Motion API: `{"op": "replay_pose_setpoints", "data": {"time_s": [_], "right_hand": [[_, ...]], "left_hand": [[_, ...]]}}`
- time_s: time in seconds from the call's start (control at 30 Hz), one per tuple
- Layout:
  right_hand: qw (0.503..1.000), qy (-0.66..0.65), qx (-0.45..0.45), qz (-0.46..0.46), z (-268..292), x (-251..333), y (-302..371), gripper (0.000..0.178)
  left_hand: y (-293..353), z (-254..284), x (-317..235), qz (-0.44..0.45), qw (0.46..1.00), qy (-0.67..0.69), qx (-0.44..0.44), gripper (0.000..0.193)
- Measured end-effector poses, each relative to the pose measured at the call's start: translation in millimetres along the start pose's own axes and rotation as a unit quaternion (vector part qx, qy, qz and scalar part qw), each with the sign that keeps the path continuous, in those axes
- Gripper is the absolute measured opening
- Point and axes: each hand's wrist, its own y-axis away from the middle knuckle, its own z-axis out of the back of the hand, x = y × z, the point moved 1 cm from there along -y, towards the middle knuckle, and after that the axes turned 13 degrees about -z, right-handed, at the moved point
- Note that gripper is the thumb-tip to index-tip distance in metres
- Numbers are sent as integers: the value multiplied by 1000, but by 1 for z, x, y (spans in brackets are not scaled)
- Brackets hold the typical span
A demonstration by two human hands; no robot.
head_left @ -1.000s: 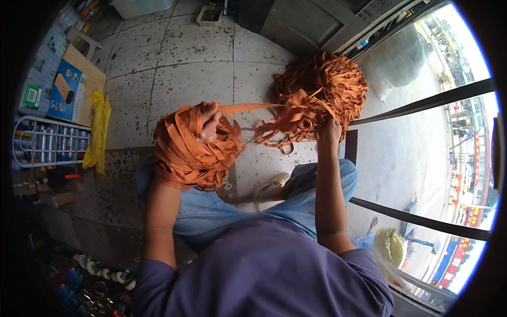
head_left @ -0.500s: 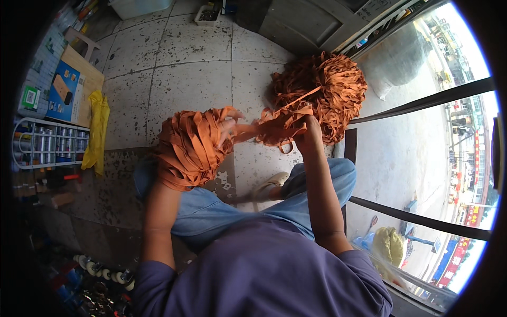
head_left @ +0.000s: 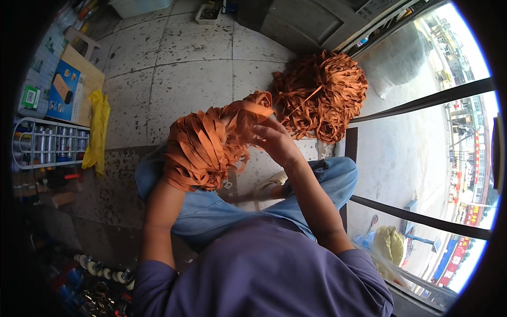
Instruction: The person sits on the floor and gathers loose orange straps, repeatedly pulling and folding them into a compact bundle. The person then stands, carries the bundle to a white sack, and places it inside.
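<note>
Thick loops of orange fabric strap (head_left: 198, 148) are wound round my left wrist and hand. That hand is almost wholly covered by them, so its fingers cannot be made out; my left forearm (head_left: 165, 211) comes out below the winding. My right hand (head_left: 277, 140) is close against the right side of the loops, with its fingers bent round a loose bunch of the same strap (head_left: 256, 111). On the floor beyond my right hand lies a big tangled heap of orange strap (head_left: 338, 84). A single taut strand crosses the heap toward my hands.
At the left stand a wire rack of cans (head_left: 58, 142), a yellow cloth or bag (head_left: 96, 132) and a blue printed box (head_left: 64, 90). A small white tray (head_left: 208, 15) lies far off near a dark door (head_left: 301, 26). Glass panes with dark frames (head_left: 422, 100) border my right.
My right hand has moved left, bringing the loose bunch from beside the heap up against the loops on my left hand. The left hand's fingers, seen before, are now covered.
</note>
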Motion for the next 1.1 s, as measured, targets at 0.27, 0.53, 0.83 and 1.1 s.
{"op": "replay_pose_setpoints", "data": {"time_s": [0.27,0.53,0.83,1.1], "right_hand": [[993,16,8,119,0,-5,-3,15],[978,160,-116,67,9,-8,-4,26],[961,178,-128,166,12,-6,-6,10],[598,501,-463,421,41,34,-3,22]], "left_hand": [[-4,5,-11,-60,991,-113,28,34],[-14,7,-27,-56,992,-104,42,35],[-15,-14,-18,333,827,453,6,42],[0,-20,44,308,755,574,-70,44]]}}
